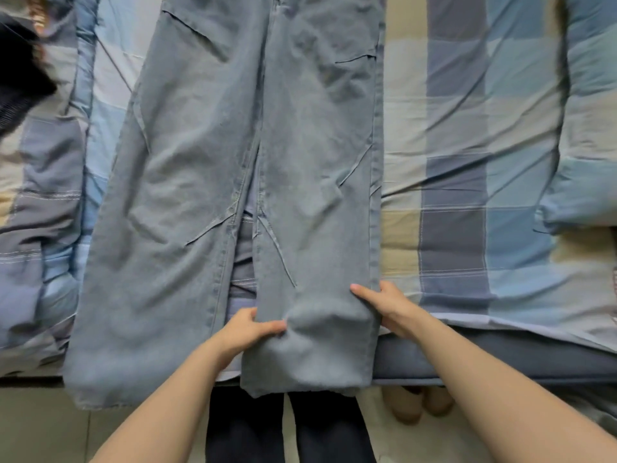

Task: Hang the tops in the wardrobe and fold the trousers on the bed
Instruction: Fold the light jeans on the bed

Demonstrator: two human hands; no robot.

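Light blue jeans (pixel 207 155) lie flat on the bed (pixel 467 162), waist at the far side, both leg ends hanging over the near edge. My left hand (pixel 248 329) grips the inner edge of the right trouser leg near its hem, thumb on top of the cloth. My right hand (pixel 384 305) grips that leg's outer edge at about the same height, thumb lying on the denim. The left trouser leg lies untouched beside them.
The bed carries a blue, grey and beige checked cover. A dark garment (pixel 20 78) lies at the far left and a folded quilt (pixel 587 128) at the right. Below the bed edge are my dark-trousered legs (pixel 287 429) and a pair of slippers (pixel 420 402) on the floor.
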